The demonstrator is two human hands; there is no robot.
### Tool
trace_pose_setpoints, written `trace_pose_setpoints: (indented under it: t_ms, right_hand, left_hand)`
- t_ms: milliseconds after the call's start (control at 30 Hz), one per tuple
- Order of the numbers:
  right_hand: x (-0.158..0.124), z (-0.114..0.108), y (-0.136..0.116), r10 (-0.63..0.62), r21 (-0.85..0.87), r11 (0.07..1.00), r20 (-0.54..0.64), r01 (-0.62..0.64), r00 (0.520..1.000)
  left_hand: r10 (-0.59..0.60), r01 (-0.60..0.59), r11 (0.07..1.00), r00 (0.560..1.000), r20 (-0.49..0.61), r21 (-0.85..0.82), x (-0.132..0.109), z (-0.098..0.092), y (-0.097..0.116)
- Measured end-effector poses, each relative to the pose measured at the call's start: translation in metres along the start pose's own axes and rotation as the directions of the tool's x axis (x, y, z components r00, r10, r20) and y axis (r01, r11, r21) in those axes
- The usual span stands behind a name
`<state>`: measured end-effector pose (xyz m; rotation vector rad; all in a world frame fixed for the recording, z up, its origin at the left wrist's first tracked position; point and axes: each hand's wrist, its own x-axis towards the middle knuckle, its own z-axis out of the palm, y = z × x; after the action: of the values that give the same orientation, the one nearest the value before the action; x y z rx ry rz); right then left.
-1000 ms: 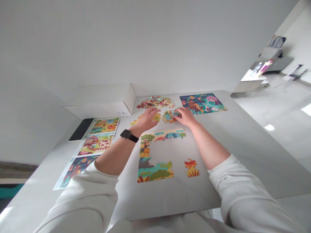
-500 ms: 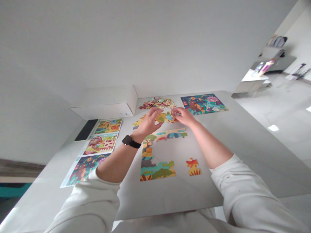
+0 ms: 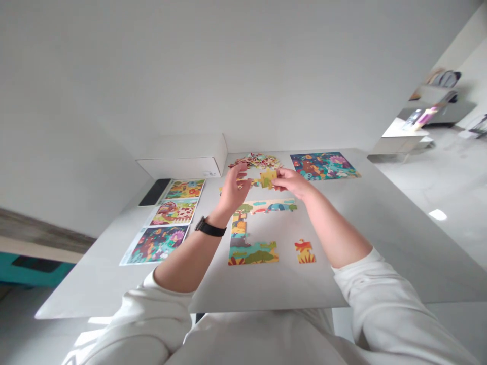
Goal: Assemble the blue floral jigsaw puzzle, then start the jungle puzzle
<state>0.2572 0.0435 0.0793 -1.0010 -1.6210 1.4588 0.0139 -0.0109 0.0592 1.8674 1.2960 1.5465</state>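
Observation:
A yellow jigsaw puzzle piece (image 3: 269,178) is pinched between the thumb and fingers of my right hand (image 3: 291,182), raised over the loose pieces. My left hand (image 3: 234,190) is beside it on the left, thumb and fingers apart, with small yellow pieces partly hidden behind it. Below both hands lies a partly joined jigsaw (image 3: 253,257), made up along its top, left side and lower left. Apart from it, at the lower right, lies a joined orange-and-yellow puzzle section (image 3: 304,252). A heap of reddish puzzle pieces (image 3: 261,160) is at the back.
A finished dark-blue puzzle (image 3: 325,166) lies at the back right. On the left are a sheet with three printed pictures (image 3: 173,212) and a black phone (image 3: 155,192). Behind them stands a white box (image 3: 182,166) near the wall. The table (image 3: 331,291) has its front edge near my body.
My right hand has lifted a yellow piece from the loose ones. My left hand has turned more upright, with its fingers still apart. The camera view has shifted slightly.

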Motion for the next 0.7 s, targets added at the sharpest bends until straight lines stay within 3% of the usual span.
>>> trace_pose_setpoints:
  t_ms: [133,333,500,700]
  right_hand:
    - [-0.025,0.013,-0.005,0.033,0.001,0.999,-0.084,-0.033,0.996]
    - [-0.081,0.036,-0.004,0.054,0.055,0.997,-0.129,-0.047,0.990]
    - [-0.121,0.052,0.014,0.053,0.077,0.996,-0.179,-0.040,0.982]
    - [-0.133,0.044,0.037,0.043,0.185,0.983,-0.293,0.013,0.955]
  left_hand:
    - [-0.261,0.265,0.929,0.964,0.051,-0.259,-0.035,0.003,0.013]
    - [-0.425,0.480,0.740,0.877,0.225,-0.472,-0.073,0.014,0.054]
    - [-0.463,0.535,0.694,0.844,0.270,-0.482,-0.092,0.025,0.061]
    - [-0.419,0.489,0.746,0.872,0.252,-0.451,-0.107,0.025,0.051]
